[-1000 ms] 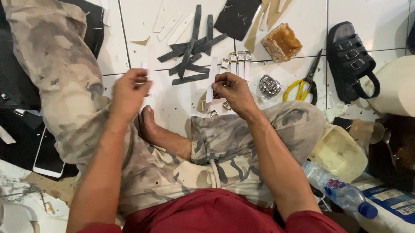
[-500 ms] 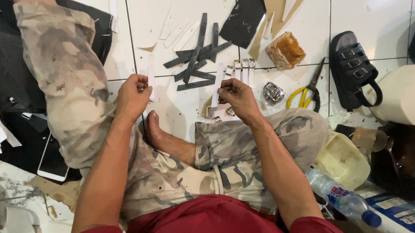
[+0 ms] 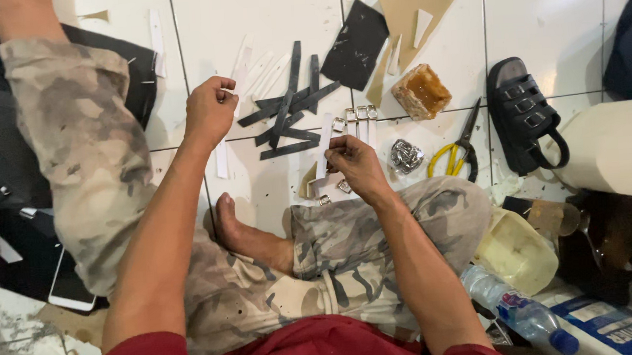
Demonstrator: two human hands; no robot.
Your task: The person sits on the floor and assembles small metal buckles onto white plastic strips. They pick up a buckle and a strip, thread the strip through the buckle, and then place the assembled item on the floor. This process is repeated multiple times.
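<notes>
The right hand (image 3: pixel 355 164), near centre, pinches a flat white strip (image 3: pixel 323 142) between thumb and fingers; small metal buckles (image 3: pixel 334 192) lie at its 7 o'clock. At 10 o'clock the left hand (image 3: pixel 209 111), fingers curled together, pinches another white strip (image 3: pixel 221 155) hanging down. Beyond, at 12 o'clock, matte black strips (image 3: pixel 290 109) cross on glossy white tile (image 3: pixel 262 20). Yellow-handled scissors (image 3: pixel 457 150) lie at 3 o'clock.

Makeshift craft workshop on a white tiled floor (image 3: pixel 262 12): dark cut strips (image 3: pixel 286 110) just beyond the fingers, metal buckles (image 3: pixel 356 113), yellow-handled scissors (image 3: pixel 457 150), tan sheet material (image 3: pixel 415 3), sandal (image 3: pixel 520 114) farther right.
</notes>
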